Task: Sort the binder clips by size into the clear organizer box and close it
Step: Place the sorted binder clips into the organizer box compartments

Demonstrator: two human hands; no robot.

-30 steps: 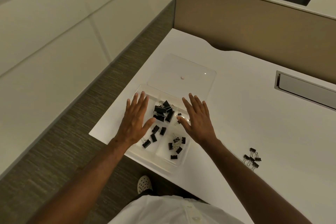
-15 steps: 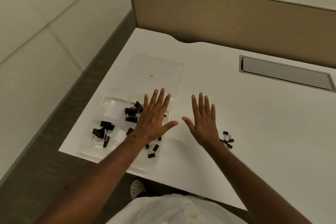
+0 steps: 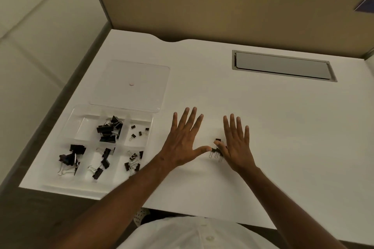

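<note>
White desk (image 3: 263,127): organizer box (image 3: 79,185), loose clips (image 3: 216,150)

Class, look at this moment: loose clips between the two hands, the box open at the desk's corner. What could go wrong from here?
1. The small clips lie bunched at the right hand; grabbing them together may drop some.
2. The organizer box sits near the desk edge; a nudge might tip it.
3. Some compartments look alike, so sizes may get mixed.

The right hand (image 3: 236,147) partly hides the loose binder clips (image 3: 216,150), so their number cannot be told.

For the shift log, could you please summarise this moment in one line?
left hand open | right hand open beside loose clips | organizer box open
</note>
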